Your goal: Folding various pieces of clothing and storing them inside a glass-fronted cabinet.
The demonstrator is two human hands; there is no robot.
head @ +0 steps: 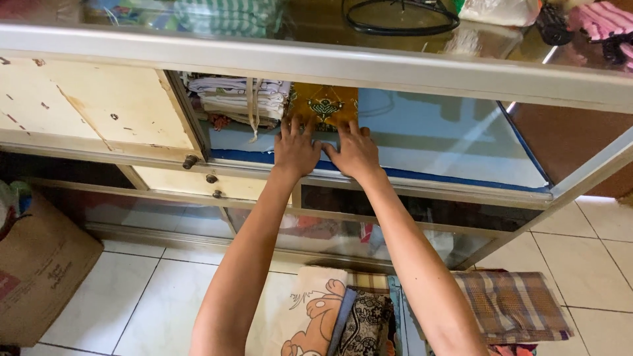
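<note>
Nearest the camera, below both forearms, a heap of folded cloths lies on the white tiled floor: a cream cloth (315, 310) with an orange cartoon figure, a black-and-white patterned cloth (366, 323) beside it, and a brown plaid cloth (511, 306) off to the right of the right arm.

Both arms reach up and away into an open glass display cabinet (422, 62) with a pale metal frame. The left hand (296, 149) and the right hand (355, 151) lie side by side, nearly touching, palms down with fingers spread flat; neither pinches anything. Their fingertips press on the near edge of a folded mustard-yellow cloth (324, 105) with a dark green and gold ornament, which lies on the blue-edged shelf (435, 142) just beyond the hands.

Just left of the left hand, touching the yellow cloth's side, stands a stack of folded white and pale cloths (234, 99) with a strip hanging over its front. Further left is a worn cream sliding door (92, 105) with small round knobs.

Well to the left and below the hands, a brown cardboard box (39, 270) with red printing sits on the floor. Above the hands, on the cabinet's glass top, lie a black cable loop (402, 20) and a pink striped cloth (603, 20).
</note>
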